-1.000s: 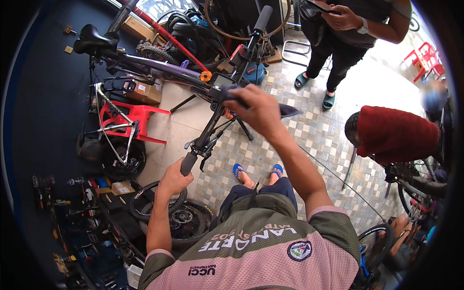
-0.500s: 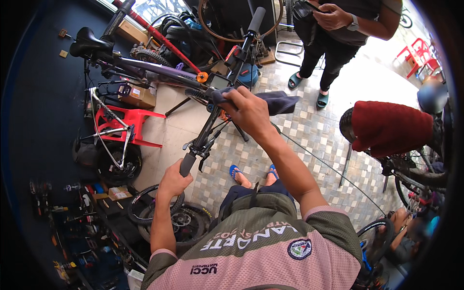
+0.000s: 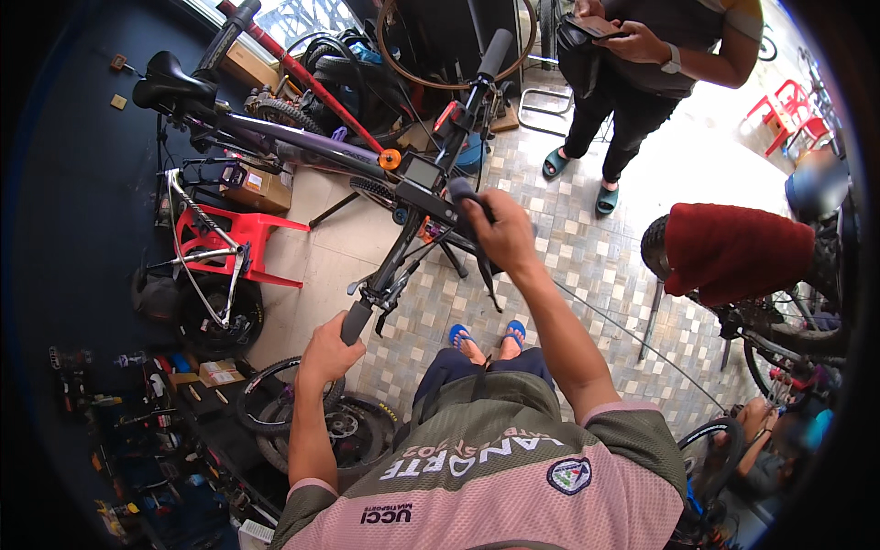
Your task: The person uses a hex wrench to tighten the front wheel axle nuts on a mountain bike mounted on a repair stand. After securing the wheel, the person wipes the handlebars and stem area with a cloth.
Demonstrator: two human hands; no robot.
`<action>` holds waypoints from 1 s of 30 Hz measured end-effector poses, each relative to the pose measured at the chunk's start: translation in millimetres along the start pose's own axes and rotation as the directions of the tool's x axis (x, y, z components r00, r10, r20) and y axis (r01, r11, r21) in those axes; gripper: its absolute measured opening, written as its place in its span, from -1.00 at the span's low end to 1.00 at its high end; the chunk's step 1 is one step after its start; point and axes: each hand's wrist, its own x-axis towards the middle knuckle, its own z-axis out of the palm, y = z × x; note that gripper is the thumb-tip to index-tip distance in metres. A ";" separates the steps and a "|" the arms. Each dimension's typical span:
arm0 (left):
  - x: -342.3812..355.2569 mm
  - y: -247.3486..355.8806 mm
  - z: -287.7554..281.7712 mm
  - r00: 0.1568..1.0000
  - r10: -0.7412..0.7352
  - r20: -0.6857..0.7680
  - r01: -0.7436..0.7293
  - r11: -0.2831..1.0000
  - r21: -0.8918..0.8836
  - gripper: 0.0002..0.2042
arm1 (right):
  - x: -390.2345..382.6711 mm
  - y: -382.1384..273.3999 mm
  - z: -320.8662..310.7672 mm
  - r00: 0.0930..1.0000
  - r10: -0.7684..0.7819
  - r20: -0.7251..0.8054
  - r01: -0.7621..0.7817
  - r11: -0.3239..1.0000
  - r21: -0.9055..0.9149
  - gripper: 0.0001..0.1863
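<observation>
"What's being held?"
"Right-hand fingers (image 3: 476,214) are clamping a dark cloth (image 3: 461,190) beside the stem (image 3: 426,198), twelve o'clock; the left hand (image 3: 332,350) is wrapping the handlebar grip (image 3: 357,321) at eight."
"Which step?"
"Probably wiping; the next pass is calling for a steady left hold."
"Containers?"
"A cardboard box (image 3: 271,194) is sitting at ten, contents hidden."

On the left, a silver frame (image 3: 205,214) is right by a red chair (image 3: 270,240), with a brown box (image 3: 268,190) near them, and lots of small things (image 3: 106,401) sit in the dark below. At the top right, a person (image 3: 674,69) in black pants (image 3: 605,115) and green slippers (image 3: 606,201) holds a phone (image 3: 600,28). Lower down, a red towel (image 3: 738,247) covers part of a black tyre (image 3: 654,247), and small red chairs (image 3: 784,117) show far back.
</observation>
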 end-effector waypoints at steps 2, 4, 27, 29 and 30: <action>0.0 -4.4 -4.1 1.000 -0.008 0.019 0.008 1.000 0.008 -0.71 | 8.1 13.9 -12.5 0.992 0.127 0.025 -0.127 0.992 0.016 -0.75; -0.6 -7.6 -9.1 0.999 -0.014 0.036 0.014 1.000 0.015 -0.70 | 22.5 10.5 -12.7 0.983 0.145 -0.108 -0.123 0.974 0.190 -0.77; 12.8 2.7 -26.0 0.989 -0.133 0.071 0.129 0.989 0.070 -0.68 | 149.6 44.4 -31.7 0.978 -0.175 0.114 0.196 0.956 -0.217 -0.70; 12.1 14.6 -24.3 0.985 -0.166 0.043 0.161 0.982 0.097 -0.66 | 173.5 54.8 -56.8 0.995 -0.084 0.061 0.097 0.963 -0.252 -0.70; 13.3 19.2 -24.4 0.986 -0.164 0.029 0.160 0.981 0.109 -0.65 | 176.5 60.6 -56.7 0.995 -0.077 0.057 0.091 0.947 -0.308 -0.70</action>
